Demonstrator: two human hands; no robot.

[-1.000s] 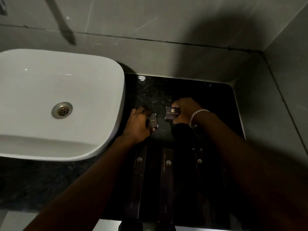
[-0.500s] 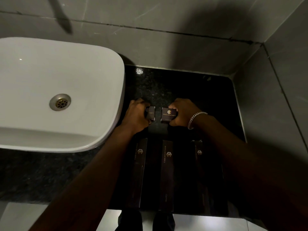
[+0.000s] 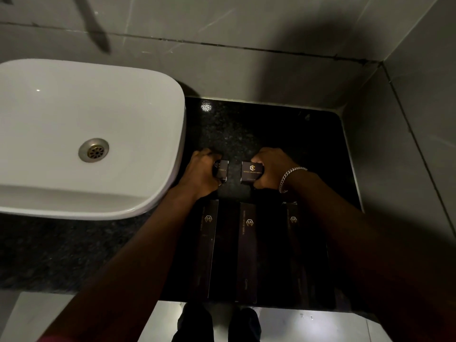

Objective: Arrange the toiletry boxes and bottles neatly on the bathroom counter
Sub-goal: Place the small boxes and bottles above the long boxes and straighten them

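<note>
Two small dark boxes with gold logos rest side by side on the black granite counter (image 3: 246,127). My left hand (image 3: 199,174) grips the left small box (image 3: 221,170), which is partly covered by my fingers. My right hand (image 3: 271,169), with a silver bracelet at the wrist, grips the right small box (image 3: 250,172). A narrow gap separates the two boxes. Nearer to me lie three long dark boxes in a row: the left long box (image 3: 209,243), the middle long box (image 3: 246,250) and the right long box (image 3: 294,233), which my right forearm partly hides.
A white basin (image 3: 74,134) with a metal drain (image 3: 93,150) stands to the left, its rim close to my left hand. Grey tiled walls close off the back and right of the counter. Below the counter's front edge I see the floor and my dark shoes (image 3: 217,324).
Both hands have shifted slightly, and the two small boxes now sit level with each other and squarer to the counter. The camera view has tilted a little.
</note>
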